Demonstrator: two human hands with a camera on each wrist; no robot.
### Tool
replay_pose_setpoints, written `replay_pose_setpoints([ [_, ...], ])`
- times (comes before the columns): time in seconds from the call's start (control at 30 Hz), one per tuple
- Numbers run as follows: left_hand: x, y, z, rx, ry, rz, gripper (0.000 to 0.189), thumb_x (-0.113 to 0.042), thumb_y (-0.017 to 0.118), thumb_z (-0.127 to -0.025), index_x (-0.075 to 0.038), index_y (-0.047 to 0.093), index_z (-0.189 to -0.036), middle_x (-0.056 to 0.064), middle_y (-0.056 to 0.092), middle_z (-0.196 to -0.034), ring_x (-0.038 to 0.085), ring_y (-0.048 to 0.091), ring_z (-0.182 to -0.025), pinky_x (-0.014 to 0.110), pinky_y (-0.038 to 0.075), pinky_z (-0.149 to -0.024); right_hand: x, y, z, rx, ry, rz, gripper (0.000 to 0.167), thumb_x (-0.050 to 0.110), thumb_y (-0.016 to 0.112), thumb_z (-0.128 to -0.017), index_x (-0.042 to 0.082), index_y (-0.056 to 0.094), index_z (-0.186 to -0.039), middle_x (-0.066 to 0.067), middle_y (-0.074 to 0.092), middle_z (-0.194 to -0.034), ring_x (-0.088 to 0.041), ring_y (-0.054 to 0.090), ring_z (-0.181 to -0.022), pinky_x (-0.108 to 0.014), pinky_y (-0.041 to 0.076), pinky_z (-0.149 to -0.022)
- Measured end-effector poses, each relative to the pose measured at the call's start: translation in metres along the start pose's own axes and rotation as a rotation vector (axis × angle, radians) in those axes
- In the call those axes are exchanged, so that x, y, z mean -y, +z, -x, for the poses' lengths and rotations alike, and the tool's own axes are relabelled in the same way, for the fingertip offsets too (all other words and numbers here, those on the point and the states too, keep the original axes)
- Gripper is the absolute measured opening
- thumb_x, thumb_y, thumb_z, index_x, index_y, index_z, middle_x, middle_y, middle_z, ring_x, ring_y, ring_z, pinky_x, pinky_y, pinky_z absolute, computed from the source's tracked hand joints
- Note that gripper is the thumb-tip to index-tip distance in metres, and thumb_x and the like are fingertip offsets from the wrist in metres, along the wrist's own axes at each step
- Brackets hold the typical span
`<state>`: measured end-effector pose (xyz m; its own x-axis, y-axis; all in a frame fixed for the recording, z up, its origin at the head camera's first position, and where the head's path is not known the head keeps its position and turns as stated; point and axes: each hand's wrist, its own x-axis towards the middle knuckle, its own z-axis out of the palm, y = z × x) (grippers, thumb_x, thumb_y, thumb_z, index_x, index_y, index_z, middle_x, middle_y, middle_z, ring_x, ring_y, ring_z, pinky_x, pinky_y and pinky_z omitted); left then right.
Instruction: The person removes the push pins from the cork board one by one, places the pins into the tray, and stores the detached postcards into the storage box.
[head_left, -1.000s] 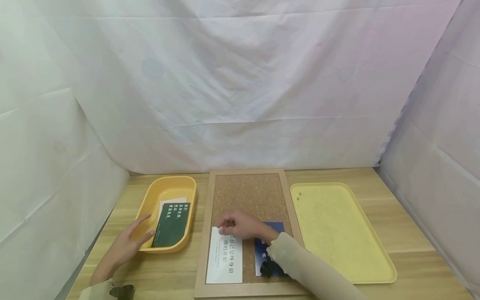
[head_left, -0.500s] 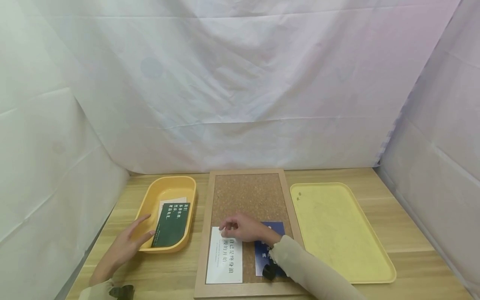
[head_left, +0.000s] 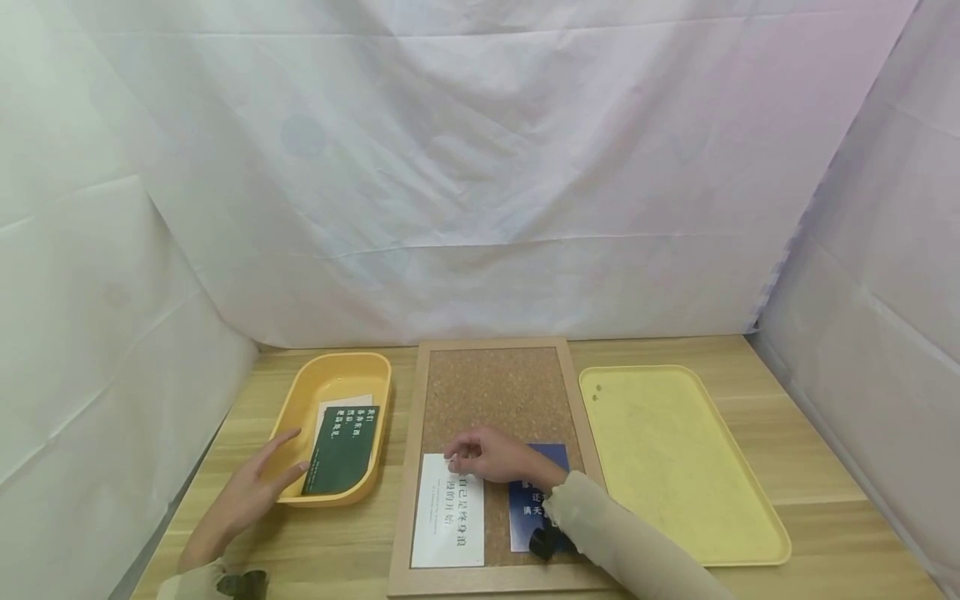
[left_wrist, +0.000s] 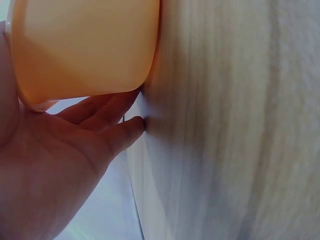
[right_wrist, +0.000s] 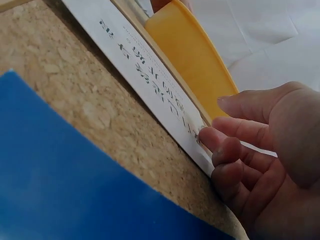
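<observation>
A white card (head_left: 435, 525) printed with Chinese characters lies on the lower left of a wood-framed corkboard (head_left: 495, 383). At its top edge, loosely curled fingers of my right hand (head_left: 491, 454) overlap it; the right wrist view shows a gap between thumb and forefinger, with a tiny pale spot near the fingertips. A blue card (head_left: 551, 454), partly hidden by my right wrist, lies on the board's lower right. My left hand (head_left: 251, 492) grips the near left corner of a yellow-orange basin (head_left: 300, 383), fingers both over its rim and along its outer wall.
Inside the basin, a dark green card (head_left: 345, 450) overlaps a white one (head_left: 324, 412). A pale yellow tray (head_left: 675, 467) stands right of the corkboard, two small brownish bits (head_left: 597, 392) in its far left corner. White cloth (head_left: 480, 167) hangs behind the wooden table.
My right hand has shifted slightly right and down along the white card's top, showing more of its upper left corner. My left hand and the basin have stayed in place.
</observation>
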<state>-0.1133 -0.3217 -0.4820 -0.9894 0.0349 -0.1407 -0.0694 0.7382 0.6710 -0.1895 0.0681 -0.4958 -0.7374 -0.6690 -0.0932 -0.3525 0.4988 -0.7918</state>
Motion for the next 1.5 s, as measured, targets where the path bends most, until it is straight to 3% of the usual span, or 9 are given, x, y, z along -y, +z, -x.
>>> replay_pose_setpoints([
  [0.23,-0.001,0.0,0.0,0.013,-0.024,-0.015,0.076,-0.053,0.054,-0.098,-0.015,0.025,-0.157,0.029,0.023,-0.159,0.059,0.024,-0.139,0.078,0.028,-0.1,-0.004,0.001,0.001,-0.014,-0.003,-0.029,0.017,0.024,0.072,-0.092,0.019,0.075,-0.108,0.014,0.065,-0.086,-0.002,0.057,-0.075,-0.02,0.049,-0.067],
  [0.7,-0.004,-0.003,0.002,-0.057,0.051,-0.022,0.078,-0.047,0.059,-0.097,-0.011,0.025,-0.157,0.031,0.025,-0.157,0.059,0.023,-0.139,0.076,0.025,-0.102,-0.005,0.001,0.001,-0.02,0.03,-0.118,0.016,0.02,0.072,-0.091,0.015,0.075,-0.106,0.008,0.066,-0.086,-0.006,0.056,-0.071,-0.019,0.045,-0.061],
  [1.0,-0.003,-0.005,0.002,-0.088,0.088,-0.016,0.078,-0.043,0.061,-0.097,-0.008,0.025,-0.157,0.031,0.025,-0.157,0.058,0.023,-0.139,0.076,0.026,-0.103,-0.007,0.002,0.0,-0.016,0.044,-0.117,0.016,0.018,0.073,-0.09,0.018,0.075,-0.105,0.011,0.066,-0.087,-0.004,0.054,-0.068,-0.018,0.043,-0.057],
  [1.27,-0.01,-0.01,0.004,-0.173,0.181,-0.022,0.07,-0.033,0.063,-0.098,0.002,0.032,-0.15,0.033,0.034,-0.151,0.057,0.036,-0.132,0.073,0.037,-0.097,-0.011,0.004,-0.001,-0.029,0.038,-0.12,0.015,0.015,0.075,-0.087,0.02,0.076,-0.101,0.011,0.065,-0.084,-0.003,0.053,-0.067,-0.017,0.043,-0.057],
  [1.5,-0.019,-0.017,0.007,-0.285,0.271,-0.018,0.062,-0.024,0.066,-0.096,0.002,0.04,-0.146,0.032,0.04,-0.146,0.054,0.038,-0.13,0.073,0.035,-0.096,-0.011,0.005,-0.001,-0.042,0.064,-0.137,0.013,0.014,0.075,-0.087,0.019,0.077,-0.099,0.009,0.064,-0.079,-0.004,0.051,-0.059,-0.017,0.04,-0.05],
])
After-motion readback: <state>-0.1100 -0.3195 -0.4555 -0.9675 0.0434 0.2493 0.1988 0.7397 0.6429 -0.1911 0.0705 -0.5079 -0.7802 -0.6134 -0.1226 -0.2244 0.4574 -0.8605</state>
